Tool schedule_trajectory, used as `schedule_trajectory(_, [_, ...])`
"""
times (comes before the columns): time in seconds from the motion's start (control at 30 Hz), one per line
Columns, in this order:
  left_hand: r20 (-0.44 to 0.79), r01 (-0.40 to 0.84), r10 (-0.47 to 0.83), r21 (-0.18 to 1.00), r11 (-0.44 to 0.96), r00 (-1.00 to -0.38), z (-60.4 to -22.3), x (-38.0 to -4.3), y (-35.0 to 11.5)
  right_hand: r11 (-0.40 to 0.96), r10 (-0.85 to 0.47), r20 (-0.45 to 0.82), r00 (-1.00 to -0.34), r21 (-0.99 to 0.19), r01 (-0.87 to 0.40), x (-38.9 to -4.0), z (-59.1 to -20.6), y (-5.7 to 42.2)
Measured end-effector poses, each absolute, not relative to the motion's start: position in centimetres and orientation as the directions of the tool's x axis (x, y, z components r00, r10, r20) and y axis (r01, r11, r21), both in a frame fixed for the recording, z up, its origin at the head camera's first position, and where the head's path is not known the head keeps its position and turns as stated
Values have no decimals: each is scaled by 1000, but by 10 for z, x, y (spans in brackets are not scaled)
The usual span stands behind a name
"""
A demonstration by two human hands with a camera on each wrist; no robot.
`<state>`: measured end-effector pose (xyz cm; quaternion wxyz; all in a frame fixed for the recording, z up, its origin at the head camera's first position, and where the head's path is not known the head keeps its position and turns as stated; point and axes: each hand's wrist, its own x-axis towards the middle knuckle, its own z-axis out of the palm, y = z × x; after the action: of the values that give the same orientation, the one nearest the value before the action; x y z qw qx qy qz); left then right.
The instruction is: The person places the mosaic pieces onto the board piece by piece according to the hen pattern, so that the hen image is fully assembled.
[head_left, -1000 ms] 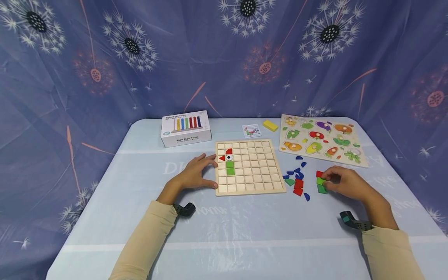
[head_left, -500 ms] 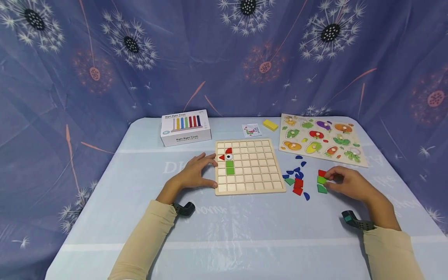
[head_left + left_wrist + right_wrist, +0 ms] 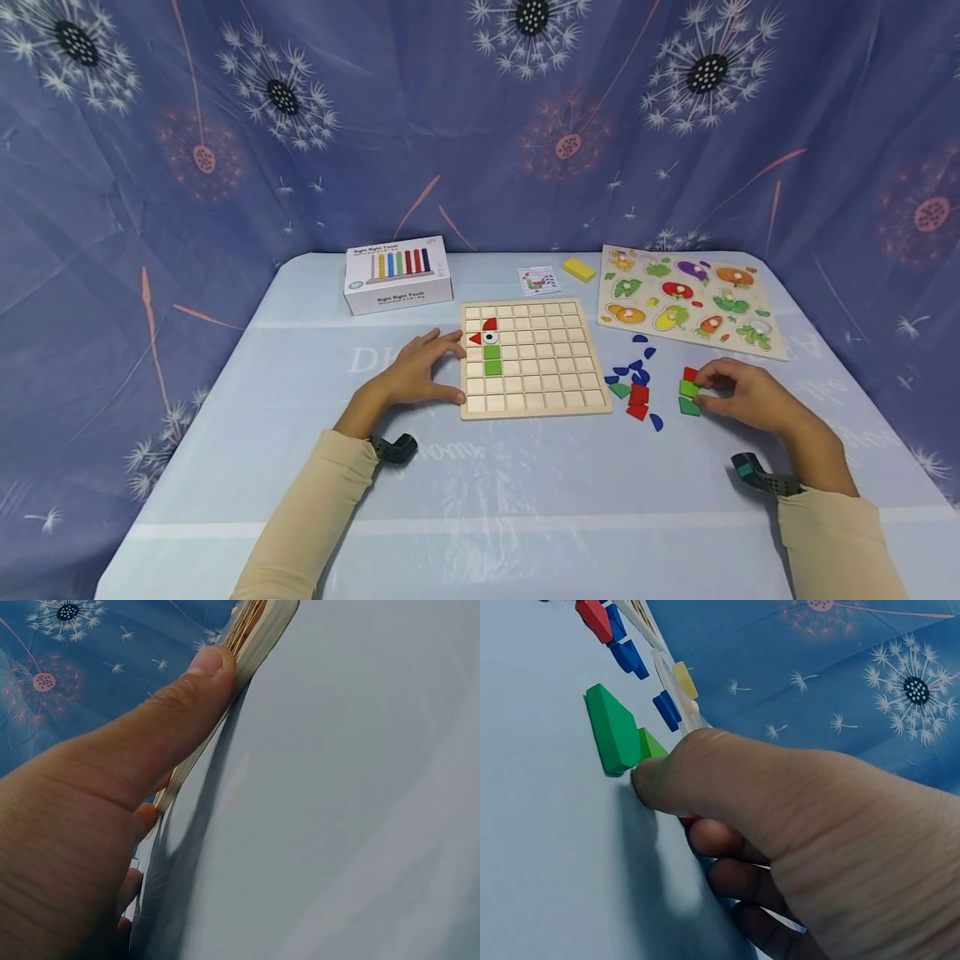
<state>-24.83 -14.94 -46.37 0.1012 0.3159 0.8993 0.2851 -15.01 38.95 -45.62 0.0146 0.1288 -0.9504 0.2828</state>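
My left hand (image 3: 420, 367) rests at the left edge of a wooden grid board (image 3: 540, 404), its thumb and fingers spread along the rim. The left wrist view shows the thumb (image 3: 180, 705) against the board's side. Right of the board, my right hand (image 3: 742, 396) pinches a light green square block (image 3: 687, 387) between thumb and index finger; the thumb partly covers it in the right wrist view. A red block (image 3: 690, 374) lies just beyond it, and a dark green slanted block (image 3: 688, 407) just nearer. On the board are red pieces, an eye piece (image 3: 491, 337) and two green squares (image 3: 492, 360).
Between board and right hand lie several blue half-round pieces (image 3: 656, 422), red blocks (image 3: 638, 394) and a green one (image 3: 619, 389). Farther back stand a white box (image 3: 401, 296), a picture card (image 3: 538, 281), a yellow block (image 3: 579, 268) and a vegetable puzzle board (image 3: 652, 329).
The light green block has parted slightly from the dark green one, and the red block has shifted a little right. My right hand has moved slightly right; my left hand keeps its place.
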Motion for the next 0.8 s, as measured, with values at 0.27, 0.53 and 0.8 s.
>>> schedule_trajectory(0.27, [-9,508,626,575,641,-780,-463,-248,-149,802,-276,118,-954,-519,-296,-151,-456,391])
schedule_trajectory(0.53, [-19,496,617,575,651,-787,-464,-249,-150,824,-236,73,-969,-514,-240,-151,-453,388])
schedule_trajectory(0.8, [-17,500,618,571,651,-786,-464,-248,-149,830,-215,57,-975,-516,-213,-150,-454,388])
